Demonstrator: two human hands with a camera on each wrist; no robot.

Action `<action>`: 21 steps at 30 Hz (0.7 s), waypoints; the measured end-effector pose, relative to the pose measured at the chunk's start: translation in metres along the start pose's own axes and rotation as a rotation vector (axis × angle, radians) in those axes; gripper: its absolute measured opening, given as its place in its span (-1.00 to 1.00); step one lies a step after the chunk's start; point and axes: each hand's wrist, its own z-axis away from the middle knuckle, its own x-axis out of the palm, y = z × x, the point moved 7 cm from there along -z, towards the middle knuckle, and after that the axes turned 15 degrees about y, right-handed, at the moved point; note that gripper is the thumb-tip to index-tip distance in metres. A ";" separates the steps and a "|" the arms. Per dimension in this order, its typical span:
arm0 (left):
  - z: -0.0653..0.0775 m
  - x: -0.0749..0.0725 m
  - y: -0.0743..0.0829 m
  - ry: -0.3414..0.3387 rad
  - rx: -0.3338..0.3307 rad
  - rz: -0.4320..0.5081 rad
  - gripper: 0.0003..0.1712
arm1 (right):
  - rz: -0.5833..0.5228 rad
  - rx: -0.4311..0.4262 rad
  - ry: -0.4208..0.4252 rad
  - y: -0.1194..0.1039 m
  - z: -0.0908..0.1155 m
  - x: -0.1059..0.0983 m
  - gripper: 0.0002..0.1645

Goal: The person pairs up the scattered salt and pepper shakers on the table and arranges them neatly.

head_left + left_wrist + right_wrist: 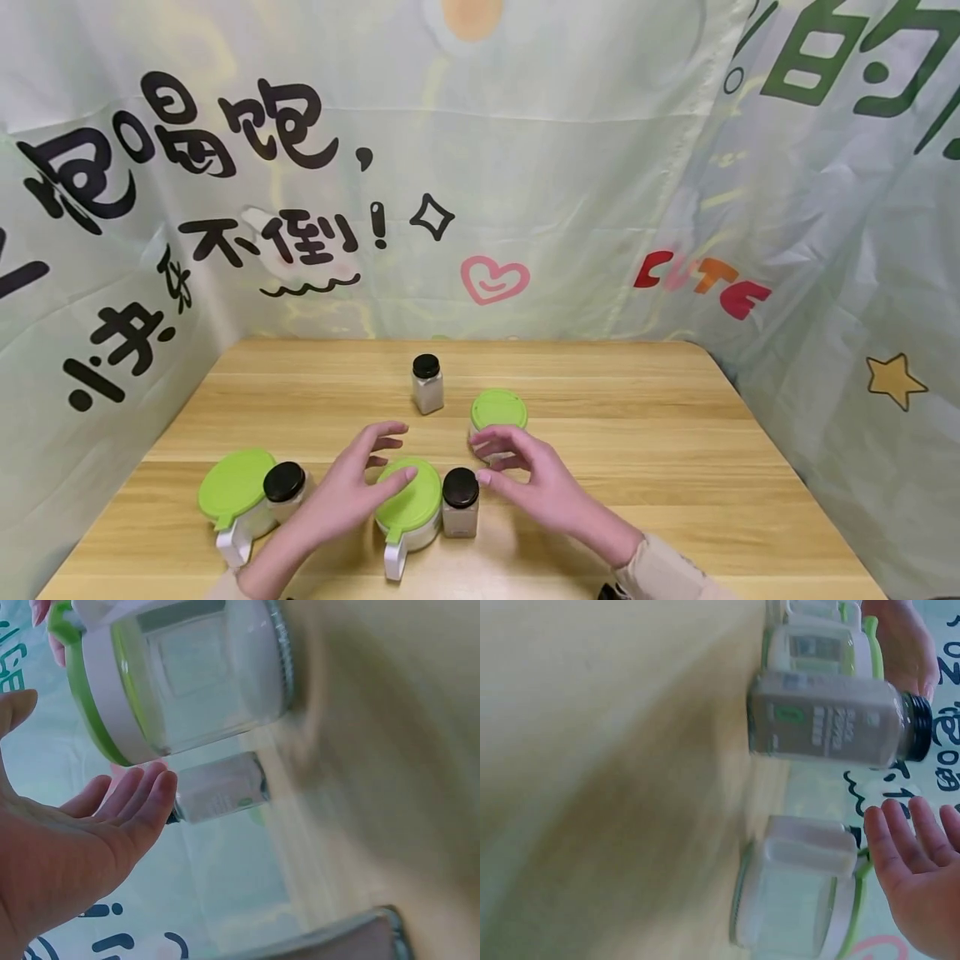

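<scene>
My left hand hovers with loosely bent fingers at the left side of a green-lidded jar, its thumb over the lid in the head view. In the left wrist view this glass jar has clear walls, and the hand's fingers hold nothing. Right beside the jar stands a black-capped pepper bottle; its label faces the right wrist view. My right hand is just right of that bottle, fingers spread and relaxed. It partly hides a second green-lidded jar behind it.
At the left, a third green-lidded jar with a white handle stands against another black-capped bottle, close to my left forearm. One more black-capped bottle stands farther back on the wooden table. A printed cloth hangs around the table.
</scene>
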 end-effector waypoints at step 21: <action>-0.048 0.025 0.014 -0.029 0.059 0.066 -0.27 | 0.055 -0.036 0.031 0.009 -0.085 -0.030 -0.46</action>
